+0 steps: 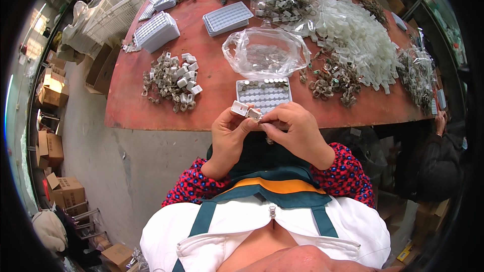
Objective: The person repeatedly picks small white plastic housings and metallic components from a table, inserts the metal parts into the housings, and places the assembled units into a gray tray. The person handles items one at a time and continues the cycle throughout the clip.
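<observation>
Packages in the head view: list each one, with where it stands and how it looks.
Clear plastic bag: table centre, open, crumpled, small parts inside.
Second clear bag: far side, holding grey and white parts.
Third clear bag: table's right edge.
Cardboard boxes: brown, on the floor at left.

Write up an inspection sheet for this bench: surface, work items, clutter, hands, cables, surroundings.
Surface: red-brown table, worn, crowded toward the far side.
Job's things: small white plastic part held by both hands; compartment tray just beyond, far row filled.
Clutter: open clear bag; pile of white and metal parts; heap of white plastic pieces; stacked white trays.
Grippers: left hand grips the part; right hand pinches at its end.
Cables: nothing seen.
Surroundings: cardboard boxes on the floor at left; white crates behind; another person's sleeve at right.
</observation>
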Tool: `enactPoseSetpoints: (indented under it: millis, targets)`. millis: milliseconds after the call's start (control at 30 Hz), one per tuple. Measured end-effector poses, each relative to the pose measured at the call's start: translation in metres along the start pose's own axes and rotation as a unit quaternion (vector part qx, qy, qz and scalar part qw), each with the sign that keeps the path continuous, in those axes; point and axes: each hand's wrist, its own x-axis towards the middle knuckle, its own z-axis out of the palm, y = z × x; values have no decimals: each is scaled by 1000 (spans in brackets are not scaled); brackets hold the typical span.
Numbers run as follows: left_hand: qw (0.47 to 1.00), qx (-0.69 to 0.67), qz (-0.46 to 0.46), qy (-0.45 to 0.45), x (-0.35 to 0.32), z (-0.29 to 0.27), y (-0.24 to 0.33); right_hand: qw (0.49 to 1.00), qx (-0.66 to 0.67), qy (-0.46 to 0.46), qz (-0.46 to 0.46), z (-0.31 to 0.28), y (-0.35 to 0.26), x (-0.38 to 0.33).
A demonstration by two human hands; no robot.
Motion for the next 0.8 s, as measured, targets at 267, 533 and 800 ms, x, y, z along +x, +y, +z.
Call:
enactPoseSetpoints:
  millis: [267,533,800]
  targets:
    - [999,20,29,-21,-2,3,5,999,-25,26,-17,1,-2,-5]
    - [998,47,30,-37,-2,0,7,996,-69,43,-39,0,-3,-5]
    - [997,64,23,-26,-2,2,9,993,-87,57,-64,3,1,-6]
